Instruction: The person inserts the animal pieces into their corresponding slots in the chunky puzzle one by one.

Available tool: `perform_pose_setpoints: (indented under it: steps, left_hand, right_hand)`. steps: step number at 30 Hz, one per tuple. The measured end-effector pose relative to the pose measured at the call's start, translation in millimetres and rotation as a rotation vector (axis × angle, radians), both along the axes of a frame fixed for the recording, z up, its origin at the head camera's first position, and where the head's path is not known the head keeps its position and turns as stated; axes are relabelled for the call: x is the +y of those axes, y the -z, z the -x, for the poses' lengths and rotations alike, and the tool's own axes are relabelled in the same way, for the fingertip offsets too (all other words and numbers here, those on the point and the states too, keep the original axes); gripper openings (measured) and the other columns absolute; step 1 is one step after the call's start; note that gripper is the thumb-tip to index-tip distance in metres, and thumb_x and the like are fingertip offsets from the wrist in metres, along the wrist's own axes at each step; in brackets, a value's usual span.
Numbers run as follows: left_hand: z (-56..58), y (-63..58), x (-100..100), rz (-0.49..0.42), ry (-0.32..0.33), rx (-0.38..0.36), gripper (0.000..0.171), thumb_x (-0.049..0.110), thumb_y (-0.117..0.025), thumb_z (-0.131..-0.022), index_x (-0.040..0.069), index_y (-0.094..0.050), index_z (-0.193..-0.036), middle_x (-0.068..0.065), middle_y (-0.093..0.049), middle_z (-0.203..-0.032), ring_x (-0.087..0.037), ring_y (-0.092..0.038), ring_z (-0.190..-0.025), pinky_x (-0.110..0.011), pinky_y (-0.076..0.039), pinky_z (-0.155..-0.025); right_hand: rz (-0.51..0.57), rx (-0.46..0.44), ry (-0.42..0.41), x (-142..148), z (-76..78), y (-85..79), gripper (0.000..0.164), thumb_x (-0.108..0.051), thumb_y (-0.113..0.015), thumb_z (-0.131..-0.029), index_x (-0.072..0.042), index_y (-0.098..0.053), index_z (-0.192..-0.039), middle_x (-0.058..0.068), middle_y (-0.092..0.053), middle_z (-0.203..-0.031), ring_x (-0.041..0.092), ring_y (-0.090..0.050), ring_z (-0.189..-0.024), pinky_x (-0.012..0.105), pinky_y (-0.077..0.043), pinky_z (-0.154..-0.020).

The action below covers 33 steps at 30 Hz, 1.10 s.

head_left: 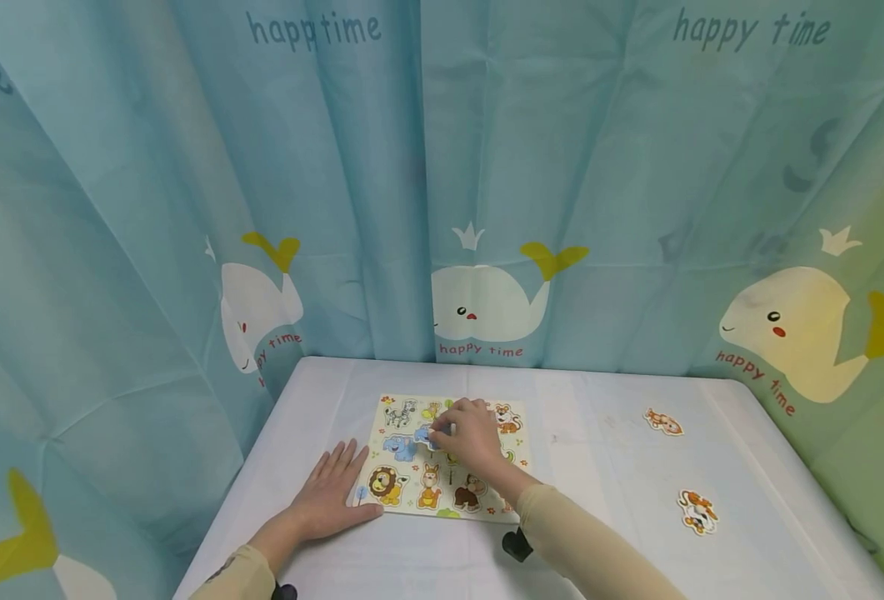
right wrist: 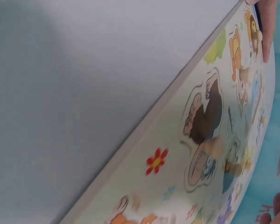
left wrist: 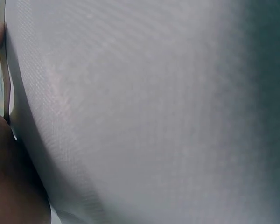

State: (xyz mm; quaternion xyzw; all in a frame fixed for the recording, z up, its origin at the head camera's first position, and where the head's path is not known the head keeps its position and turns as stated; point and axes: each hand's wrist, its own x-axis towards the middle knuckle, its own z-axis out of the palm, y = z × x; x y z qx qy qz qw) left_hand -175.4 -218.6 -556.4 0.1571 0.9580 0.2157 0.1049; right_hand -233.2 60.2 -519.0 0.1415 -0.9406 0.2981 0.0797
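Note:
A pale wooden peg puzzle board (head_left: 442, 508) with cartoon animals lies on the table. Over its middle, my right hand (head_left: 475, 437) pinches a blue animal puzzle piece (head_left: 424, 435), with thumb and fingers partly covering it. Beside that piece, a blue elephant (head_left: 399, 448) shows on the board. My left hand (head_left: 329, 496) rests flat with spread fingers at the board's left edge, thumb at the lower left corner. The lion (head_left: 386, 485), kangaroo (head_left: 429, 487) and monkey (right wrist: 205, 116) fill the front row. My right hand and forearm hide part of the board.
Two loose puzzle pieces lie to the right on the white-covered table (head_left: 591, 517): an orange animal piece (head_left: 663, 421) farther back and an orange-and-white animal piece (head_left: 698, 512) nearer. A blue curtain (head_left: 382, 183) with whales hangs behind the table and along its sides.

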Motion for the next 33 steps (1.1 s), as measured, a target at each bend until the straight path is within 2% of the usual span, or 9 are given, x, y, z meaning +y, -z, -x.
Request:
perform_pose_setpoints:
  steps: [5,12,17,26,33]
  left_hand:
    - [0.4,-2.6,0.2,0.009,0.008,-0.01,0.106,0.071,-0.064,-0.086,0.005,-0.027,-0.162,-0.019,-0.016,-0.169,-0.038,-0.007,-0.156,-0.057,-0.005,-0.125]
    - [0.9,6.2,-2.2,0.009,0.002,0.014,0.107,0.073,-0.061,-0.086,0.008,-0.024,-0.163,-0.015,-0.013,-0.17,-0.034,-0.005,-0.157,-0.053,-0.002,-0.125]
    - [1.1,10.2,-2.9,-0.019,0.0,0.033,0.106,0.072,-0.062,-0.086,0.007,-0.027,-0.162,-0.016,-0.015,-0.17,-0.035,-0.006,-0.157,-0.054,-0.002,-0.125]
    - [0.2,5.7,-1.9,-0.01,0.01,0.038,0.107,0.071,-0.063,-0.086,0.005,-0.026,-0.162,-0.018,-0.015,-0.169,-0.036,-0.007,-0.156,-0.054,-0.004,-0.125]
    - [-1.7,4.8,-2.3,-0.047,0.024,0.066,0.105,0.069,-0.063,-0.088,0.003,-0.028,-0.161,-0.021,-0.018,-0.168,-0.039,-0.009,-0.156,-0.056,-0.003,-0.125]
  right_hand:
    - [0.009,-0.017,-0.009,-7.4,1.3,-1.6,0.009,-0.034,-0.082,-0.088,-0.025,-0.079,-0.088,-0.008,-0.059,-0.099,0.016,-0.044,-0.092,0.04,-0.038,-0.083]
    - [0.0,-0.022,0.011,-16.5,5.9,3.0,0.011,-0.036,-0.082,-0.087,-0.026,-0.079,-0.087,-0.008,-0.061,-0.1,0.016,-0.046,-0.094,0.039,-0.04,-0.084]
    - [-0.011,-0.02,0.022,-25.5,7.6,5.0,0.011,-0.037,-0.082,-0.087,-0.026,-0.079,-0.087,-0.006,-0.064,-0.102,0.018,-0.048,-0.096,0.042,-0.041,-0.087]
    - [-0.013,-0.034,0.051,-40.1,6.0,5.2,0.01,-0.034,-0.082,-0.086,-0.025,-0.08,-0.087,-0.006,-0.063,-0.102,0.018,-0.049,-0.1,0.043,-0.041,-0.088]
    - [-0.009,-0.025,0.077,-48.8,6.2,8.1,0.01,-0.034,-0.083,-0.085,-0.024,-0.08,-0.084,-0.005,-0.064,-0.1,0.021,-0.051,-0.1,0.055,-0.042,-0.097]
